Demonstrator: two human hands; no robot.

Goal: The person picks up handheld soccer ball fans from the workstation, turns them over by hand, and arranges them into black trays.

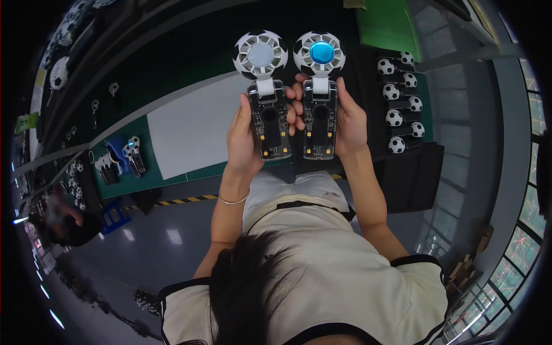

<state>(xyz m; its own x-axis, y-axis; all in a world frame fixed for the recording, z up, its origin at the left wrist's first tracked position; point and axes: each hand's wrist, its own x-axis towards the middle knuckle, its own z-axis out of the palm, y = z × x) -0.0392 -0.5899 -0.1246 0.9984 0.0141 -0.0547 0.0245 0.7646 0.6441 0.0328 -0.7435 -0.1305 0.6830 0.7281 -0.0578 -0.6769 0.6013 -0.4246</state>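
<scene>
My left hand (241, 129) is wrapped around a handheld fan (269, 123) with a clear body and a black-and-white football-patterned head. The centre disc of that head is pale grey. In my right hand (352, 123) I grip a matching fan (319, 123), whose disc is shiny blue. Both stand side by side, heads pointing away from me, a small gap between them. Dark inner parts and small yellow squares show through the clear bodies. Fingertips of both hands curl round the inner edges of the bodies.
Several football-headed fans (394, 92) lie in rows on the black surface at right. A white sheet (190, 126) covers part of the green table. More fans (133, 155) lie left, near a blue stool (116, 217). Another person (72, 221) is at far left.
</scene>
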